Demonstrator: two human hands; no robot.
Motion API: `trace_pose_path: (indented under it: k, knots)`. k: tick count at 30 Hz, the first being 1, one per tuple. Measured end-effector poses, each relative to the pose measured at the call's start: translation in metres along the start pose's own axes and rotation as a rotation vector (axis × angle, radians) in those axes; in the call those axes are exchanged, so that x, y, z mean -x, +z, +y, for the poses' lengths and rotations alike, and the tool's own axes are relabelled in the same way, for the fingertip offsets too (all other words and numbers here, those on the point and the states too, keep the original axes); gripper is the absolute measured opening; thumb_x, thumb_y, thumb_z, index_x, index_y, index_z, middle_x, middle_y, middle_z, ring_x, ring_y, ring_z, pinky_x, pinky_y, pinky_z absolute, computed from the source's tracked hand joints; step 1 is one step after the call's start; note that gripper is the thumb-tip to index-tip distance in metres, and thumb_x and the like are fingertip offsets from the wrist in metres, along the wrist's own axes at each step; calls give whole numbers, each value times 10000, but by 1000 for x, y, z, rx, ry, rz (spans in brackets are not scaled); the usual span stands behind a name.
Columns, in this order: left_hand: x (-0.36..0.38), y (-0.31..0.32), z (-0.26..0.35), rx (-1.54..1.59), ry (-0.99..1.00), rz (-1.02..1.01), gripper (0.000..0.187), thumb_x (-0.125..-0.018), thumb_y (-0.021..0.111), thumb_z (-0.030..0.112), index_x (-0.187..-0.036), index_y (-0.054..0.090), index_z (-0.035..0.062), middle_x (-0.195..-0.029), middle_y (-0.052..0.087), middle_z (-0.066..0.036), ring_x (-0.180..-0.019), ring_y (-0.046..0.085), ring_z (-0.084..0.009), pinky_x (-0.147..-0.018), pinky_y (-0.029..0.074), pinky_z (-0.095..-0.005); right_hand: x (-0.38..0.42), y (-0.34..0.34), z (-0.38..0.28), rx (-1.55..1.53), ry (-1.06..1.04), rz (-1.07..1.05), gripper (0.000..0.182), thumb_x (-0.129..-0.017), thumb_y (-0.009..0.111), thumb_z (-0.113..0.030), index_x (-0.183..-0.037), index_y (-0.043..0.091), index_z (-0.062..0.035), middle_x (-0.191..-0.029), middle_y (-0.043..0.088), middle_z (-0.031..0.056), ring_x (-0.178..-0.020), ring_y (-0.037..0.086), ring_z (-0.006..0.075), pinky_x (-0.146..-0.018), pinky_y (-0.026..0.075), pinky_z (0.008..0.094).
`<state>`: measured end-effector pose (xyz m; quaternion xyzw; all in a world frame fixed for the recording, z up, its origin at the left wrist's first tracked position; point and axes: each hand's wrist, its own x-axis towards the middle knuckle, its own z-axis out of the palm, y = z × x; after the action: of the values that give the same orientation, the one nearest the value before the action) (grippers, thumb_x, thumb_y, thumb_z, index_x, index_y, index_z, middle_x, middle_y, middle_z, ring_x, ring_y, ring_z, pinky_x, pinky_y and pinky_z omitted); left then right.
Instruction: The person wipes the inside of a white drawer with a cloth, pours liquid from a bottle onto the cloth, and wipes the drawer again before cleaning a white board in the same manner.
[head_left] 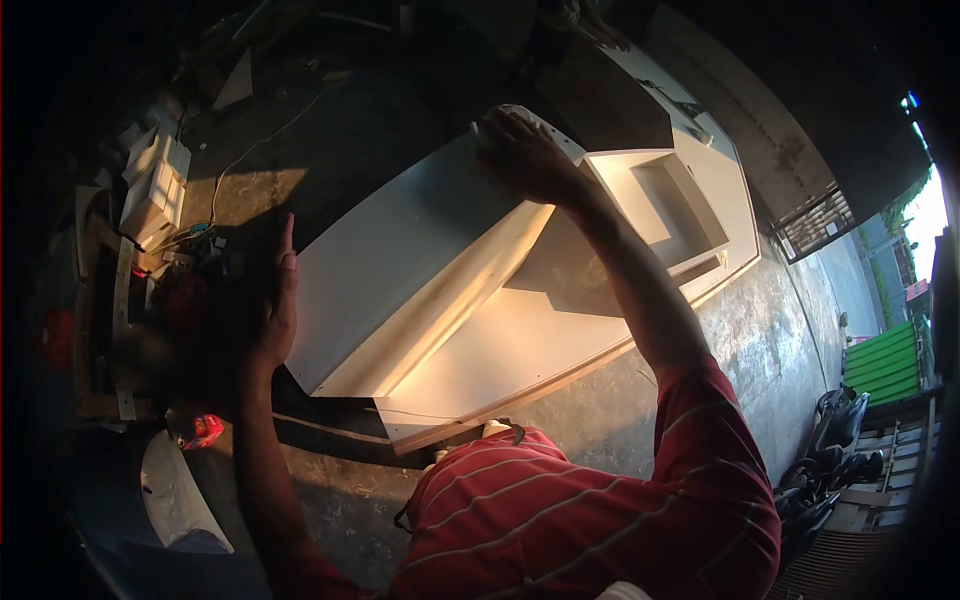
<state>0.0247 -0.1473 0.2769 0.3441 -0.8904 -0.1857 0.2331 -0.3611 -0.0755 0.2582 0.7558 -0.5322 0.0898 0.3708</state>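
A large white panelled cabinet [375,260] lies in front of me, with a raised wooden divider and an open boxed compartment [690,205] on its right. My right hand [525,160] is stretched over the far end of the upper panel, fingers closed on a crumpled white cloth [518,112] at the panel's surface. By the panel's left edge, my left hand [280,305] is held up edge-on with its fingers straight and nothing visible in it. Deep shadow covers part of that hand.
A stack of pale boards [155,190] stands at the left, near a cable [225,175] on the floor. A red packet [202,431] lies lower left. Another person [575,18] is at the far top. Motorbikes [825,450] and a green corrugated panel [885,362] are at the right.
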Motion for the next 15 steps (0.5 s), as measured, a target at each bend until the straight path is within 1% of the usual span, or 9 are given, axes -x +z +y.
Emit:
trace_pose_path:
  k: [1,3,4,5,7,9,12,13,15]
  knots:
    - [0,-8,10,-33,-36,-41,583,-991,161,471,-1478,228,157,-1425,417,-128,-1270,446,-314,-1025,362,-378,-20,-21,-30,-143,-12,-98,362,-826,581,-332,-1147,604,-167,-1262,496,122,-1204,448,333,-810,516,550]
    - [5,-6,12,-60,-69,-93,583,-993,164,466,-1478,224,148,-1433,407,-129,-1294,423,-309,-1046,343,-377,-43,-46,-101,-312,-67,79,383,-828,572,-353,-1141,610,-136,-1303,484,120,-1239,426,342,-900,483,500]
    - [5,0,4,-78,-28,-35,579,-995,173,462,-1478,224,148,-1432,408,-130,-1290,428,-308,-1050,341,-381,-49,-72,-128,-411,-63,-163,444,-857,535,-324,-1280,526,-188,-1435,381,106,-1352,319,315,-1063,344,499]
    - [6,3,-1,-97,10,21,576,-996,181,459,-1478,224,147,-1431,409,-132,-1285,434,-308,-1054,338,-385,-50,-74,-149,-601,-43,-32,427,-851,541,-330,-1251,558,-181,-1446,385,68,-1369,299,299,-1089,300,499]
    - [6,2,1,-13,9,20,571,-997,199,456,-1477,228,148,-1429,410,-136,-1288,429,-310,-1053,337,-395,-55,-85,-144,-560,-138,-97,438,-847,540,-327,-1255,553,-168,-1450,379,63,-1366,305,295,-1089,300,498]
    - [4,-4,5,42,-83,-67,565,-998,213,447,-1476,231,146,-1428,407,-150,-1298,411,-314,-1053,334,-399,-45,-73,-113,-284,-217,-77,459,-837,544,-334,-1264,538,-166,-1447,370,100,-1348,327,310,-1066,339,489]
    - [5,-4,7,-26,-41,-32,561,-999,223,442,-1475,233,146,-1407,427,-166,-1283,426,-328,-1039,347,-407,-15,-23,-21,-75,16,-306,449,-837,572,-317,-1243,537,-129,-1424,368,134,-1317,350,347,-949,453,479]
    - [3,-4,8,-25,-44,-21,561,-999,223,442,-1475,233,146,-1407,427,-166,-1283,426,-328,-1039,347,-407,3,5,19,-110,83,-248,449,-839,592,-304,-1250,534,-131,-1388,395,133,-1306,358,349,-943,456,490]
    - [2,-3,9,18,-40,-35,561,-998,226,444,-1474,236,149,-1392,443,-171,-1253,455,-346,-1027,360,-415,22,18,57,-311,501,-288,354,-855,566,-289,-1183,590,-158,-1345,415,156,-1278,376,369,-945,409,593]
